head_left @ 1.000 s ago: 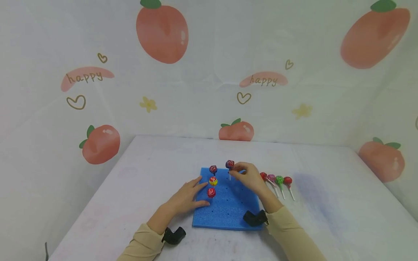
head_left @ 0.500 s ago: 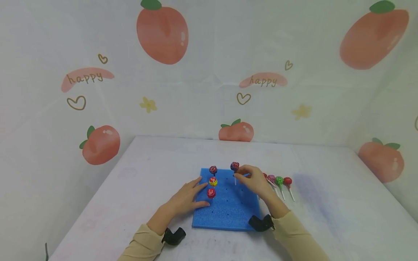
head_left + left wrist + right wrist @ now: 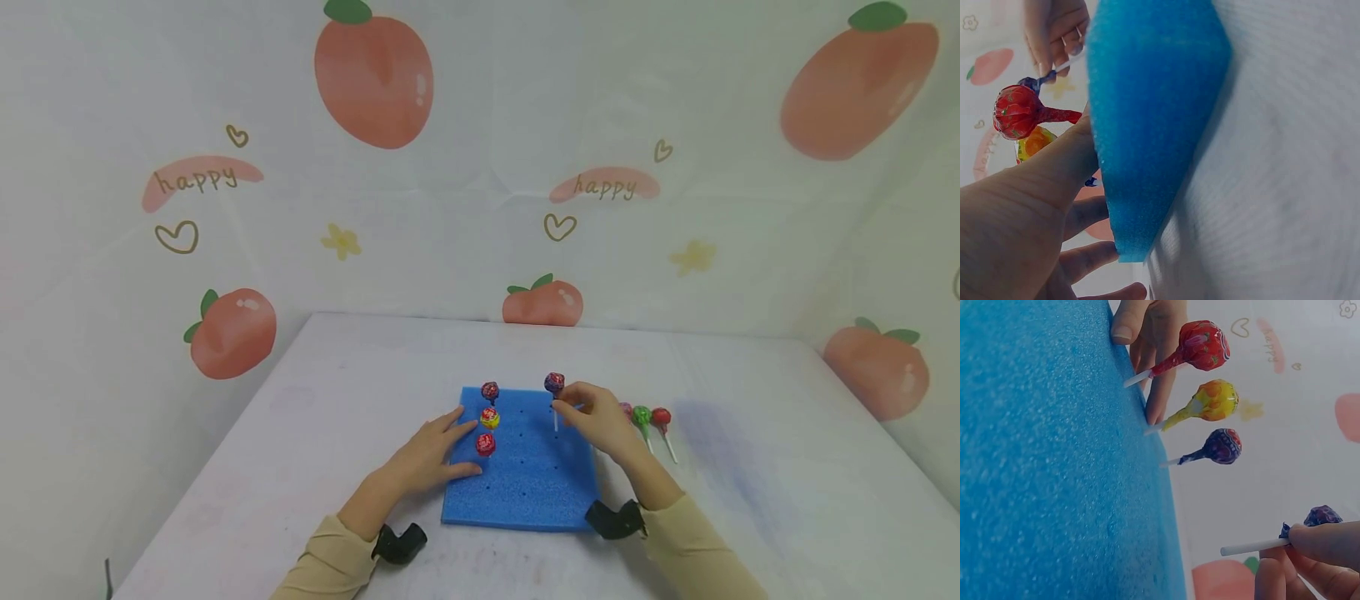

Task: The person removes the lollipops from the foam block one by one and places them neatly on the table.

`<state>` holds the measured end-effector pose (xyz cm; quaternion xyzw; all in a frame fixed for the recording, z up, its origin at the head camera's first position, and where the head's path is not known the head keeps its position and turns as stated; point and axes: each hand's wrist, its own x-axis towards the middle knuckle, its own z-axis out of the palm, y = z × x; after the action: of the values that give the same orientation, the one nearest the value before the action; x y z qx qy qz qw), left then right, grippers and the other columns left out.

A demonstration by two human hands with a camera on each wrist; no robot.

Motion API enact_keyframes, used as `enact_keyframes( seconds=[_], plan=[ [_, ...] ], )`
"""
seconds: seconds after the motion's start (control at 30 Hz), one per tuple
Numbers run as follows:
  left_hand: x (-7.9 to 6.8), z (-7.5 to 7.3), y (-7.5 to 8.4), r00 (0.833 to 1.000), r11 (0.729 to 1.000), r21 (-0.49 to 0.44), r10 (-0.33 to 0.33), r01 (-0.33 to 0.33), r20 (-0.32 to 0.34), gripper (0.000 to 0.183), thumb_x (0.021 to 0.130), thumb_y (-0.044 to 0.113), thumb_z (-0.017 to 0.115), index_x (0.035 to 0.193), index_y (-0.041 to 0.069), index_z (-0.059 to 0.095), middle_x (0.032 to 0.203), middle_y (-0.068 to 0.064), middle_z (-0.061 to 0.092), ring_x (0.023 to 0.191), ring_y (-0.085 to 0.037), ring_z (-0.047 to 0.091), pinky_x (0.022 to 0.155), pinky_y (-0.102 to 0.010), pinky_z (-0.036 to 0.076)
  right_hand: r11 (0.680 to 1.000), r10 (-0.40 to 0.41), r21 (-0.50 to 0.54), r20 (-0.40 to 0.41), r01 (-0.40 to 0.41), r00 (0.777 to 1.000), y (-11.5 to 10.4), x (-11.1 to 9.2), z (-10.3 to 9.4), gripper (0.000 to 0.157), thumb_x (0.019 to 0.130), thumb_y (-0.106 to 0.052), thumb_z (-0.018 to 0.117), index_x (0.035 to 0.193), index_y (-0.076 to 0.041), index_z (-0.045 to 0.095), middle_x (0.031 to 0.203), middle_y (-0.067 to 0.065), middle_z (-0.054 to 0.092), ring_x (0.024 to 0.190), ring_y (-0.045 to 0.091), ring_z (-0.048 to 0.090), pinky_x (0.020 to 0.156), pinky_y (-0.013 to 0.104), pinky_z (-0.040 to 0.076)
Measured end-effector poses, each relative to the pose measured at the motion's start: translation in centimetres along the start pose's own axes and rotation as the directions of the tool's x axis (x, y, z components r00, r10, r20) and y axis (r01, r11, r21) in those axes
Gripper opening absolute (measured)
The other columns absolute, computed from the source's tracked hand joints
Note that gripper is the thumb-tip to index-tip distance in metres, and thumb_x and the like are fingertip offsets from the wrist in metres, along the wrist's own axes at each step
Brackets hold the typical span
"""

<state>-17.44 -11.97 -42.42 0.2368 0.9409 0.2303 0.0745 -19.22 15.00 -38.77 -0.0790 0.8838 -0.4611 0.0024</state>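
Observation:
My right hand (image 3: 600, 417) pinches a lollipop in a dark purple wrapper (image 3: 554, 382) just below its head, between thumb and fingers. Its white stick (image 3: 1250, 546) points down, the bare end apart from the blue foam board (image 3: 517, 508) in the right wrist view. Spread fingers of my left hand (image 3: 423, 454) rest along the board's left edge. Beside them, three lollipops stand with sticks in the foam: a purple one (image 3: 1222, 446) farthest back, a yellow one (image 3: 1213, 400), and a red one (image 3: 1205, 345) nearest me.
Small holes dot the board in rows. To its right, more lollipops lie on the white table (image 3: 750, 533), among them a green one (image 3: 641, 417) and a red one (image 3: 661, 417); my right hand partly covers this group. A printed cloth (image 3: 465, 208) hangs behind.
My right hand has carried the purple lollipop rightward and slightly nearer, from the board's middle toward its right side. It now covers more of the lying lollipops. My left hand stays put.

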Motion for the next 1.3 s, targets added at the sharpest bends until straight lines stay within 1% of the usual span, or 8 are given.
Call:
enact_keyframes(
  seconds=[0.13,0.27,0.57,0.7,0.87,1.0,1.1,1.3],
  plan=[
    [0.0,0.0,-0.1,1.0,1.0,-0.002,0.001,-0.001,0.0,0.068,0.083,0.043,0.066,0.139,0.011,0.044,0.15,-0.019,0.032,0.138,-0.038,0.032,0.111,-0.057,0.028,1.0,0.017,-0.009,0.003,-0.017,1.0,0.2,-0.3,-0.3,0.018,0.09,-0.018,0.061,0.1,-0.002,0.063,0.093,0.014,0.069,0.072,0.015,0.063,0.066,0.024,0.053],
    [0.0,0.1,-0.1,1.0,1.0,-0.003,0.004,-0.004,0.0,0.069,0.083,0.044,0.066,0.139,0.011,0.044,0.15,-0.018,0.031,0.138,-0.038,0.032,0.112,-0.057,0.027,1.0,0.004,-0.002,0.007,-0.004,1.0,0.3,-0.6,-0.5,0.02,0.09,-0.017,0.061,0.1,0.0,0.063,0.093,0.015,0.069,0.072,0.016,0.062,0.065,0.023,0.052],
    [0.0,-0.1,-0.1,1.0,1.0,-0.011,0.005,-0.005,0.001,0.068,0.083,0.043,0.066,0.139,0.011,0.043,0.151,-0.019,0.031,0.138,-0.038,0.032,0.112,-0.057,0.028,0.999,0.024,-0.021,-0.008,-0.024,1.0,0.7,-1.1,-1.1,0.022,0.091,-0.017,0.06,0.104,0.001,0.063,0.096,0.017,0.068,0.073,0.014,0.063,0.071,0.031,0.057],
    [0.0,-0.1,0.0,1.0,1.0,-0.014,0.002,-0.002,0.002,0.068,0.083,0.042,0.066,0.139,0.011,0.044,0.151,-0.019,0.031,0.138,-0.038,0.031,0.112,-0.056,0.027,0.999,0.032,-0.022,-0.007,-0.032,0.999,1.0,-1.2,-1.5,0.022,0.091,-0.016,0.059,0.105,0.002,0.062,0.097,0.017,0.068,0.073,0.014,0.063,0.07,0.029,0.057],
    [-0.1,-0.1,0.1,1.0,1.0,-0.015,-0.002,0.002,0.003,0.068,0.083,0.042,0.066,0.139,0.011,0.043,0.151,-0.018,0.031,0.139,-0.037,0.031,0.112,-0.056,0.027,0.999,0.044,-0.029,-0.02,-0.045,0.999,1.3,-1.5,-1.9,0.022,0.091,-0.016,0.059,0.105,0.001,0.062,0.095,0.017,0.068,0.074,0.015,0.063,0.068,0.029,0.057],
    [-0.1,-0.1,0.1,1.0,1.0,-0.015,-0.003,0.003,0.005,0.068,0.084,0.042,0.066,0.14,0.011,0.043,0.151,-0.018,0.031,0.139,-0.037,0.031,0.112,-0.056,0.027,0.996,0.068,-0.062,-0.044,-0.071,0.997,1.5,-1.6,-2.2,0.022,0.091,-0.017,0.06,0.105,-0.001,0.063,0.096,0.016,0.068,0.075,0.015,0.064,0.07,0.031,0.058],
    [0.0,-0.1,0.0,1.0,1.0,-0.015,-0.001,0.002,0.005,0.068,0.084,0.043,0.066,0.14,0.011,0.043,0.151,-0.018,0.031,0.139,-0.037,0.031,0.112,-0.056,0.027,0.996,0.07,-0.06,-0.048,-0.073,0.996,1.7,-1.7,-2.5,0.022,0.091,-0.016,0.059,0.105,0.0,0.063,0.099,0.018,0.068,0.077,0.018,0.066,0.073,0.034,0.058],
    [0.0,0.0,-0.1,1.0,1.0,-0.014,-0.002,0.002,0.007,0.069,0.083,0.043,0.066,0.14,0.011,0.043,0.151,-0.018,0.031,0.139,-0.037,0.031,0.112,-0.057,0.027,0.997,0.06,-0.05,-0.046,-0.063,0.997,2.1,-1.8,-3.2,0.021,0.091,-0.015,0.058,0.104,0.002,0.062,0.1,0.02,0.067,0.076,0.019,0.066,0.069,0.029,0.057]
  ],
)
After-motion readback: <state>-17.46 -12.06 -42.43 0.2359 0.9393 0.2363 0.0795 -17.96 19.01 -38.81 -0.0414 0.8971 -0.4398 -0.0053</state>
